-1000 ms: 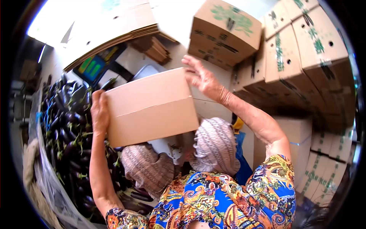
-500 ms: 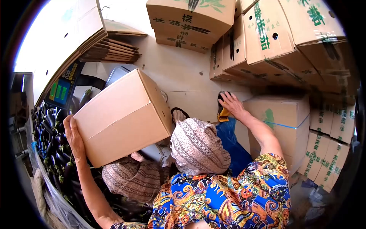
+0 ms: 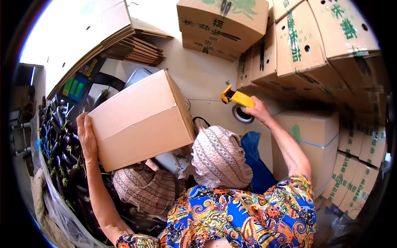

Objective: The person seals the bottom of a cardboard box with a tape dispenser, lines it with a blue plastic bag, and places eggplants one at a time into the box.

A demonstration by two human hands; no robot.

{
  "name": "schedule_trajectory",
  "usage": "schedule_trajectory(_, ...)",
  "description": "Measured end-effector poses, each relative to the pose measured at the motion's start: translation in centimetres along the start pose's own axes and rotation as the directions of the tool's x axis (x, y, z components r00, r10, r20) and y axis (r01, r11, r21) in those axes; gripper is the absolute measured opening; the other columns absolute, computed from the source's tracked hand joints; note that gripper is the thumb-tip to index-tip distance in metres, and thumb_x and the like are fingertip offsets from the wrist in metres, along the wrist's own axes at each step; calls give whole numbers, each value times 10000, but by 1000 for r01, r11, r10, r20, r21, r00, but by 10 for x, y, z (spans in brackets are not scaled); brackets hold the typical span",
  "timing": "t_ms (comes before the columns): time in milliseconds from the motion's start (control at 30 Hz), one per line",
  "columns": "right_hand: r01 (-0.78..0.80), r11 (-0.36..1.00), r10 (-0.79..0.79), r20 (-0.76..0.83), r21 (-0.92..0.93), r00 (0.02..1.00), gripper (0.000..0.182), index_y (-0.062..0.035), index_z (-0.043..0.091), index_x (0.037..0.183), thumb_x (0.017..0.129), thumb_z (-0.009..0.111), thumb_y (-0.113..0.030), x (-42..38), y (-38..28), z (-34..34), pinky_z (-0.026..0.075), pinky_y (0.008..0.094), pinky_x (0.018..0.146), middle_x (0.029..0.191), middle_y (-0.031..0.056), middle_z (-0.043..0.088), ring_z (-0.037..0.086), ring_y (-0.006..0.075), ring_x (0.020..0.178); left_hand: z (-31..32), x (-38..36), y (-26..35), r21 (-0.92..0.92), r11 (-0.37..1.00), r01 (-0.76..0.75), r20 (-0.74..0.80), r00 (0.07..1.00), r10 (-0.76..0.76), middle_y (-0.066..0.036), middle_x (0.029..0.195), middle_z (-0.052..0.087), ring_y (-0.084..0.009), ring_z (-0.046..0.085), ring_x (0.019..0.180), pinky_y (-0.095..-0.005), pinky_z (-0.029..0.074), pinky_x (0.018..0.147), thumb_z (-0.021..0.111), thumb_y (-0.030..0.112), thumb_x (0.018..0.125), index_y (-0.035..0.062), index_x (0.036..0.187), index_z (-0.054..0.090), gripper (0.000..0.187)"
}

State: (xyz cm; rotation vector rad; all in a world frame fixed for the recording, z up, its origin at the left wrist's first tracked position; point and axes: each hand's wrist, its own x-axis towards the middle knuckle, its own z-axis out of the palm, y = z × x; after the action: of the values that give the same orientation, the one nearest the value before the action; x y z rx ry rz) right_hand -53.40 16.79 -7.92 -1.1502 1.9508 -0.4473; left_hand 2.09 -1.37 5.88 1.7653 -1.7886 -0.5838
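Observation:
A plain brown cardboard box (image 3: 140,118) lies tilted across my left knee, its taped seam facing up. My left hand (image 3: 87,134) holds it by the left edge, the fingers at the far corner and the palm against the side. Off to the right, my right hand (image 3: 259,110) is closed around a yellow tape dispenser (image 3: 242,99). A roll of tape (image 3: 243,114) sits on the dispenser, above the floor and apart from the box. The box hides part of the metal scale platform (image 3: 167,163) under it.
Many eggplants (image 3: 62,153) lie at left beside a scale display (image 3: 74,87). Flattened cartons (image 3: 140,49) are stacked behind it. Printed boxes (image 3: 300,45) stand at the back right, with a strapped box (image 3: 308,140) near my right arm. A blue plastic bag (image 3: 256,165) lies by my right knee.
My right hand has taken hold of the tape dispenser and lifted it from the floor, turning it to point left. My left hand stays on the box, which has tilted slightly.

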Motion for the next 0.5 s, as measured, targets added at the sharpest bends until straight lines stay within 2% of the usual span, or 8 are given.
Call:
schedule_trajectory(33,31,966,-36,14,256,999,497,-8,561,1087,700,743,-261,-7,-17,-5,471,312,750,921,109,638,621,215,869,0,0,0,-21,1000,0,7,1000,0,-111,1023,600,-216,562,963,-324,433,901,443,339,1030,35,1135,556,341)
schedule_trajectory(100,109,726,-142,-6,679,990,502,-38,545,1177,740,715,-219,-29,-59,-13,448,245,786,1000,10,590,570,93,917,0,2,-9,-92,995,-26,3,1000,26,-110,1005,602,-211,562,957,-320,435,895,450,318,1028,35,1125,560,318)
schedule_trajectory(167,207,468,-278,-79,859,957,560,-16,500,1250,766,714,-199,-58,-122,-28,480,262,848,1047,60,606,599,132,940,2,1,-4,-96,995,-31,-28,999,29,-101,989,607,-203,560,941,-313,437,883,456,288,1023,26,1107,566,296)
schedule_trajectory(267,381,525,-480,-104,761,871,560,-9,499,1267,772,704,-176,-56,-175,-48,486,290,885,1050,69,632,615,151,955,2,0,-4,-105,994,-35,-45,999,31,-122,944,612,-218,574,890,-334,457,851,468,285,1007,40,1109,567,283)
schedule_trajectory(300,304,704,-417,26,642,909,565,-9,508,1267,760,704,-163,-55,-195,-59,479,272,877,1021,53,633,609,139,940,2,-1,-2,-110,994,-24,-56,998,18,-130,921,612,-224,578,871,-342,463,838,473,289,1001,46,1110,568,283)
schedule_trajectory(400,327,722,-425,17,610,905,488,-12,528,1205,755,686,-118,-60,-253,-47,464,242,850,1032,30,617,577,101,937,3,-4,-6,-146,989,-12,-82,997,0,-168,951,643,-295,618,884,-384,479,833,482,312,992,69,1113,565,283)
schedule_trajectory(433,389,712,-489,15,585,872,516,-20,509,1214,736,698,-74,-60,-263,-45,469,252,871,1069,42,610,580,115,983,3,-4,-4,-158,987,-7,-88,996,-7,-178,967,647,-312,625,895,-392,481,836,484,310,992,71,1113,564,279)
schedule_trajectory(500,404,715,-449,-68,571,891,605,-24,477,1254,700,721,-30,-74,-283,-31,475,269,909,1108,63,605,589,144,1040,5,-2,-8,-177,984,-13,-86,996,-2,-195,974,647,-330,632,905,-400,482,842,495,300,989,70,1117,560,271)
